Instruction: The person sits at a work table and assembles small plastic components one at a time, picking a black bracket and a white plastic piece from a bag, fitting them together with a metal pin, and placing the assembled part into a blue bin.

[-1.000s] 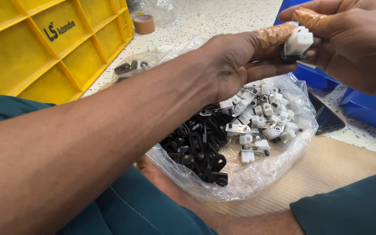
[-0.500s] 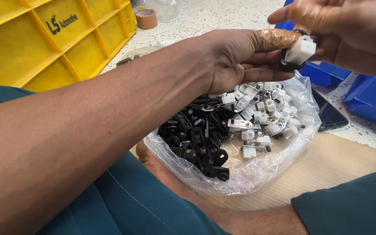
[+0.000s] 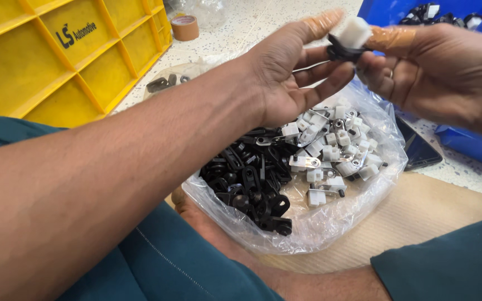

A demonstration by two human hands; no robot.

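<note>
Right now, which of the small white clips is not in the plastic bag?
The white clip pinched between both hands, joined to a black ring piece, above the bag. The other white clips lie loose inside the bag.

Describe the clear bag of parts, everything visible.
The bag is thin, clear, crinkled plastic, its mouth spread wide open so it lies like a shallow bowl. It rests on brown ribbed cardboard, with its near edge against the person's leg. Inside lie two heaps: black clips on the left, white blocks with small metal tabs on the right, meeting in the middle. Neither of the hands touches it; both are raised above its far side.
</note>
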